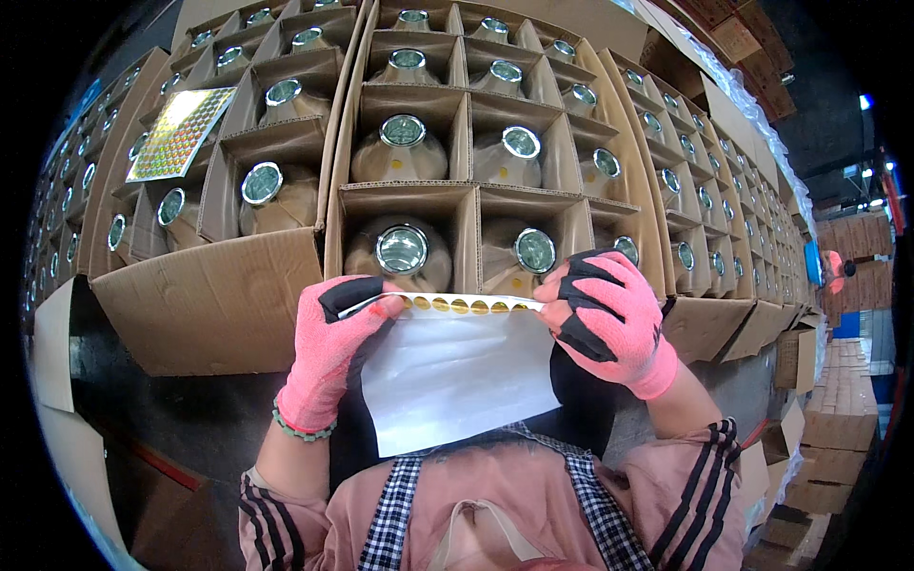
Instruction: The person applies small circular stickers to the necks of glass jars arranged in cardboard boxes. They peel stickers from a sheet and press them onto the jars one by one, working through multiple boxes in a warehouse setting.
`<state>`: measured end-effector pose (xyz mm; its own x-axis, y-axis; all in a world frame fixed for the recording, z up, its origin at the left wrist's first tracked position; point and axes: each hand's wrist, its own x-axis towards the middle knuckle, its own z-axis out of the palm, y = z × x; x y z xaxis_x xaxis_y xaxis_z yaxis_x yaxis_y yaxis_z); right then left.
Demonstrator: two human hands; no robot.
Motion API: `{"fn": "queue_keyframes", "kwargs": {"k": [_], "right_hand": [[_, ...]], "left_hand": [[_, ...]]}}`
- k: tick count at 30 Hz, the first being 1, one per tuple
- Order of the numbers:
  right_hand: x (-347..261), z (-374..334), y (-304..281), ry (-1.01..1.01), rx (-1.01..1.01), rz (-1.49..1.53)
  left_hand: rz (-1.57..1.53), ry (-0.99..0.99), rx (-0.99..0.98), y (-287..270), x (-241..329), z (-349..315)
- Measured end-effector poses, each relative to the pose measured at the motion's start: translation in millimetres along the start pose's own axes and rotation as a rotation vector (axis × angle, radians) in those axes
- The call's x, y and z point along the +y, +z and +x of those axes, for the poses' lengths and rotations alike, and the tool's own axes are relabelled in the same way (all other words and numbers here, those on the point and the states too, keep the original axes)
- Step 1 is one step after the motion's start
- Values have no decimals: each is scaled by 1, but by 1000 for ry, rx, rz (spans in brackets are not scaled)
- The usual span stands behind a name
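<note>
Between my hands stretches a sheet of round gold stickers [466, 366], its top edge folded over so that one row of stickers shows above the white backing. My left hand [341, 319], in a pink and black glove, pinches the left end of the fold. At the right end, my right hand [609, 314] in a matching glove grips the fold between thumb and fingers. Just beyond the sheet stands an open cardboard box [345, 214] with dividers. Clear glass bottles with silvery rims, such as the nearest bottle [400, 249], fill its compartments. Some bottles carry a small gold dot.
Another sticker sheet [181, 133] lies on the bottles in the left box [219, 295]. More divided boxes of bottles, like the right box [695, 324], run off to both sides. Stacked cartons [838, 409] stand at the far right, where another person's pink glove [835, 271] shows.
</note>
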<state>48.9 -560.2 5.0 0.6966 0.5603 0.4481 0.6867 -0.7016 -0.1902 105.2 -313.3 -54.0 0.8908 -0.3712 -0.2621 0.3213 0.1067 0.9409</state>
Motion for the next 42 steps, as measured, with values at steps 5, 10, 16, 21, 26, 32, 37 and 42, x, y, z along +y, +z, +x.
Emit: {"fn": "queue_keyframes", "kwargs": {"k": [5, 10, 16, 21, 26, 32, 37, 42], "right_hand": [[4, 1, -1, -31, 55, 58], [11, -7, 10, 153, 254, 184], [9, 0, -19, 327, 149, 559], [25, -11, -19, 294, 138, 822], [43, -24, -8, 333, 279, 943], [62, -40, -1, 216, 359, 668], [69, -39, 0, -58, 419, 508], [65, -37, 7, -137, 455, 539]], "left_hand": [[-35, 38, 74, 10, -1, -1], [-37, 25, 126, 17, 3, -6], [56, 1, 113, 27, 31, -36], [339, 104, 145, 44, 63, -48], [540, 228, 129, 65, 77, -38], [671, 349, 186, 78, 55, -24], [837, 683, 170, 69, 33, -18], [678, 686, 212, 62, 17, -23]]}}
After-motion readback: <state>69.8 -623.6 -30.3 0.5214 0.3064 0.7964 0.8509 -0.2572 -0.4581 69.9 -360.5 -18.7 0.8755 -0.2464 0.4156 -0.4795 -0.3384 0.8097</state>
